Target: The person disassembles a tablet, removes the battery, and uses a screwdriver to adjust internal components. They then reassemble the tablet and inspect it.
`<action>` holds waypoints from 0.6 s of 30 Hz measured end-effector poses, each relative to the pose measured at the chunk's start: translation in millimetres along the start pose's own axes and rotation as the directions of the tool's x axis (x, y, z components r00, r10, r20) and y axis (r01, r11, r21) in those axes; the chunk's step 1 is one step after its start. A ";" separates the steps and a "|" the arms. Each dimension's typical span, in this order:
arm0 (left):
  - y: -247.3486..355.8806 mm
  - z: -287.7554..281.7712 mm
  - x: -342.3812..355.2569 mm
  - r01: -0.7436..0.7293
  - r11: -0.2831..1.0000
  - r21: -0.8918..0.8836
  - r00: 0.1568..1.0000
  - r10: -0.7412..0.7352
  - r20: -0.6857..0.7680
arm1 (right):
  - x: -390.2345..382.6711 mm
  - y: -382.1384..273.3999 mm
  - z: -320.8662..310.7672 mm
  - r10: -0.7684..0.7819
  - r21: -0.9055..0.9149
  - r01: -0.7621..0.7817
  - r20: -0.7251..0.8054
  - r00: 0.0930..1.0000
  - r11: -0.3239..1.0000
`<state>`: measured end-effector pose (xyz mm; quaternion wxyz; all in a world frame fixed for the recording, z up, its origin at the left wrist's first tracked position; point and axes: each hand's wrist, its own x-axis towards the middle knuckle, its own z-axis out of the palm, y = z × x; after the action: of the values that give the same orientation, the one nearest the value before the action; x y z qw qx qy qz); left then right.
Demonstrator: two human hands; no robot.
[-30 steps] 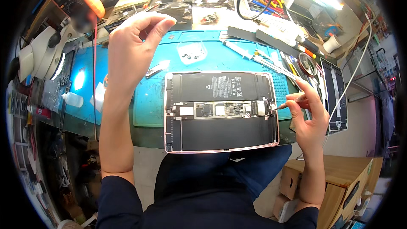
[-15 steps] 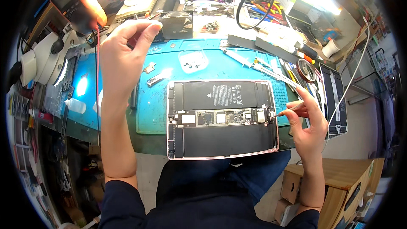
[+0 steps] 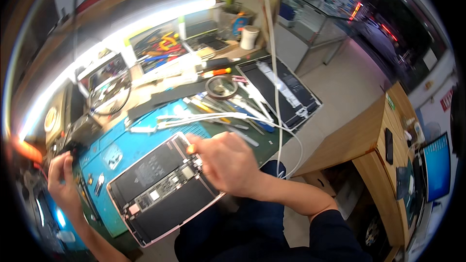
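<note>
An opened tablet (image 3: 170, 216) lies tilted at the near edge of the bench, its dark batteries and a central circuit board (image 3: 162, 191) exposed. Over its right end is my right hand (image 3: 230, 165), fingers curled and closed. A small orange-brown bit shows at its fingertips; blur hides what it is. At the left, apart from the tablet, my left hand (image 3: 65, 187) is raised with thumb and fingers drawn together, and anything between them is too small to make out. Beside that hand, a small metal piece (image 3: 99, 184) rests on the blue mat (image 3: 109, 213).
Hand tools and a round magnifier (image 3: 222, 87) crowd the bench behind the tablet. A white cable (image 3: 275, 68) hangs down in front of a second tablet part (image 3: 252, 75). A clear tray (image 3: 112, 156) of small parts sits on the mat. Wooden furniture (image 3: 340, 136) stands right.
The view has swung to the right, so the bench and tablet appear tilted. My right hand has come in over the tablet's right end; the thin tool seen in it before is no longer clearly visible.
</note>
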<state>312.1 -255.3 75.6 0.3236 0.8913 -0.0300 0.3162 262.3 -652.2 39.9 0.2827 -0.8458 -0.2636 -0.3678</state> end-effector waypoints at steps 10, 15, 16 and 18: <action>-39.8 -8.0 -24.1 -0.087 0.990 0.108 0.996 0.083 0.044 | -30.7 10.7 36.5 0.174 0.054 -0.175 0.018 0.985 0.983; -130.1 -15.9 -60.2 -0.106 0.992 0.063 0.994 0.107 -0.008 | -32.0 7.3 37.7 0.198 0.012 -0.198 -0.007 0.980 0.980; -104.3 -13.6 -65.9 -0.130 0.977 0.168 0.989 0.141 -0.050 | -33.1 8.0 37.5 0.197 -0.001 -0.197 -0.005 0.980 0.980; -65.8 -14.5 -75.6 -0.151 0.925 0.348 0.970 0.207 -0.128 | -34.8 9.7 37.6 0.182 0.034 -0.182 -0.012 0.983 0.983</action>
<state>260.8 -206.2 3.5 0.1380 0.8981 -0.0307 0.4164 265.9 -642.0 -11.1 0.3307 -0.8589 -0.1891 -0.3423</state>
